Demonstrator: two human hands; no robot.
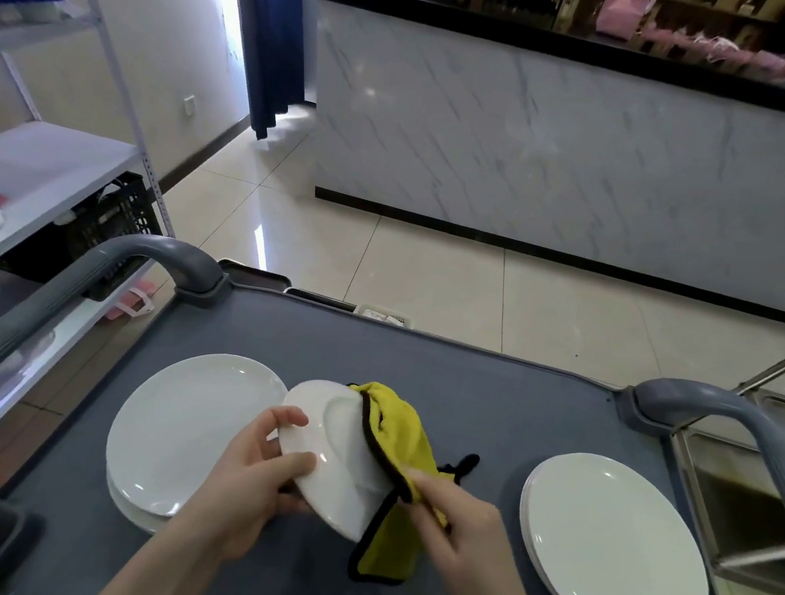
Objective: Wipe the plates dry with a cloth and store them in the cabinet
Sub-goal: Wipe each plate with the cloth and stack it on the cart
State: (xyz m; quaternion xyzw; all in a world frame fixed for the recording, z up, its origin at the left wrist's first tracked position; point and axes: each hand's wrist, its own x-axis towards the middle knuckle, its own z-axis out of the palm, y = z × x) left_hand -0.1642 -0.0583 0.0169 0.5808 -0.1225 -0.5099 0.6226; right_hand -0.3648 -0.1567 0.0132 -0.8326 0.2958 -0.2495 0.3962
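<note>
Plate [332,460] tilted up off the cart [469,383], between two stacks: left stack [181,424] just beside, right stack [612,550] well apart. Gripped at the near rim by the left hand [247,489], thumb on top, fingers curled underneath. Cloth [402,445] draped over the far edge, pinched at the plate's edge by the right hand [454,523].

Plenty to go wrong from here, probably: glossy glazed ceramic, maybe wet (can't tell), held by one rim only. One hard rub from the cloth side and out of the left hand, straight onto the left stack. Chips all round. Also a dangling cloth tail, liable to snag or drag.

Smooth round white plates, shallow wells, shiny highlights. Fluffy yellow cloth with dark trim, soft and floppy. Matte grey cart top, rounded plastic handles.
</note>
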